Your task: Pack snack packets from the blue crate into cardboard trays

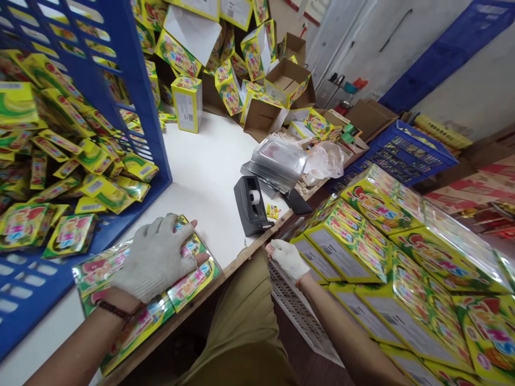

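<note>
Packets (189,284) under left hand (155,260); right hand (287,257) at table edge (241,262).

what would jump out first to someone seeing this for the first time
First the yellow-green packets heaped in the tilted blue crate at left. Next the gloved left hand pressed flat on a stack of packs at the white table's near edge, with a black tape dispenser beside it. At right, shrink-wrapped boxes are stacked by the right hand.

White table (209,177) bears tape dispenser (251,206), yellow box (187,103), packet stack (148,300).
</note>
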Action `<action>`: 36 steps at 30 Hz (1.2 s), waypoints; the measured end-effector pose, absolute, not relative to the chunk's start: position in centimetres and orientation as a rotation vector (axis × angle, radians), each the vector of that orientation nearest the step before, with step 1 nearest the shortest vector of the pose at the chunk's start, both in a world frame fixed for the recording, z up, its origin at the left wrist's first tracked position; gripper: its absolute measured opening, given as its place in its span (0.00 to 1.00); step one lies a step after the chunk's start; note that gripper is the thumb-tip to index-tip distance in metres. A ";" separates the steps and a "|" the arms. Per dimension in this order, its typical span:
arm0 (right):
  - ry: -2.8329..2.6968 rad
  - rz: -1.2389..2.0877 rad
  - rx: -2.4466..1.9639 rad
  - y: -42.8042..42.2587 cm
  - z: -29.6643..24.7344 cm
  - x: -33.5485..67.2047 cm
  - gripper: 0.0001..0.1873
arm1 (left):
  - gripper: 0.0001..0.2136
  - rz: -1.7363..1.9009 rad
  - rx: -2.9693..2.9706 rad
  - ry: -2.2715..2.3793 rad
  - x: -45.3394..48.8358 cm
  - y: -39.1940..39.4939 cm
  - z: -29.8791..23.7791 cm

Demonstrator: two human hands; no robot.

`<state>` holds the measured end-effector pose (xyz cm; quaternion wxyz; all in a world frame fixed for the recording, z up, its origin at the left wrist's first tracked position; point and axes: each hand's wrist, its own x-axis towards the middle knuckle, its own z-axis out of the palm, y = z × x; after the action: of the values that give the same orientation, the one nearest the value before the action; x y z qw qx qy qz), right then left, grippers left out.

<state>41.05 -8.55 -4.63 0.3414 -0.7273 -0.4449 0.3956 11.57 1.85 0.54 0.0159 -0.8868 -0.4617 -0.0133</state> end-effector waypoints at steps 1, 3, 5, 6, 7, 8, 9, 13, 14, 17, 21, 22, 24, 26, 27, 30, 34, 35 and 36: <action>-1.281 1.068 -1.854 -8.2 -3.6 41.1 0.20 | 0.33 -0.038 -2.765 -1.446 11.6 1.8 0.6; -1.583 1.186 -1.686 -6.7 -1.1 40.6 0.20 | 0.33 -0.035 -2.771 -1.468 11.7 1.8 0.7; -1.805 1.342 -1.452 -4.1 1.2 39.2 0.20 | 0.33 -0.047 -2.774 -1.493 11.8 1.6 0.9; -1.892 1.415 -1.333 -2.4 2.0 38.1 0.19 | 0.32 -0.056 -2.778 -1.505 11.8 1.6 1.0; -1.979 1.493 -1.216 -0.7 2.5 37.0 0.18 | 0.32 -0.063 -2.785 -1.515 11.8 1.5 1.1; -2.054 1.567 -1.120 0.9 2.8 35.9 0.17 | 0.32 -0.062 -2.792 -1.525 11.8 1.4 1.2; -2.115 1.632 -1.050 2.4 2.9 34.9 0.15 | 0.33 -0.053 -2.796 -1.534 11.8 1.4 1.3; -2.172 1.827 -1.162 6.3 1.9 32.4 0.10 | 0.37 -0.019 -2.790 -1.526 11.7 1.4 1.2; -2.148 1.837 -1.244 6.7 1.6 32.3 0.09 | 0.36 -0.029 -2.794 -1.510 11.6 1.4 1.1; -2.078 1.833 -1.370 7.2 1.1 32.5 0.06 | 0.26 -0.074 -2.802 -1.471 11.4 1.6 0.7; -2.035 1.889 -1.405 7.2 0.2 32.6 0.05 | 0.22 -0.087 -2.779 -1.491 11.3 1.6 0.6; -2.032 1.912 -1.408 7.1 -0.1 32.4 0.05 | 0.22 -0.081 -2.781 -1.497 11.4 1.6 0.7; -2.013 1.963 -1.439 6.7 -1.1 32.0 0.07 | 0.21 -0.085 -2.786 -1.511 11.5 1.5 0.7; -1.919 2.001 -1.533 5.9 -2.2 31.4 0.08 | 0.21 -0.115 -2.789 -1.511 11.6 1.6 0.7; -1.834 2.002 -1.582 5.2 -2.8 31.2 0.08 | 0.21 -0.138 -2.787 -1.498 11.6 1.6 0.6; -1.588 1.810 -1.644 2.5 -4.5 30.7 0.06 | 0.23 -0.180 -2.774 -1.398 11.1 1.6 0.2; -1.600 1.235 -1.514 -2.2 -5.9 30.7 0.13 | 0.24 -0.204 -2.769 -1.253 8.5 0.0 -0.3; -1.669 1.104 -1.434 -3.4 -6.0 30.7 0.16 | 0.24 -0.230 -2.775 -1.223 7.5 -0.8 -0.4; -1.761 0.986 -1.335 -4.4 -6.2 30.8 0.20 | 0.23 -0.272 -2.782 -1.189 6.4 -1.8 -0.6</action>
<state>30.82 -4.41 -6.18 0.3530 -0.5162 -0.6809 0.3811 6.37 -1.82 -0.62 0.0519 -0.9146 -0.3909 -0.0895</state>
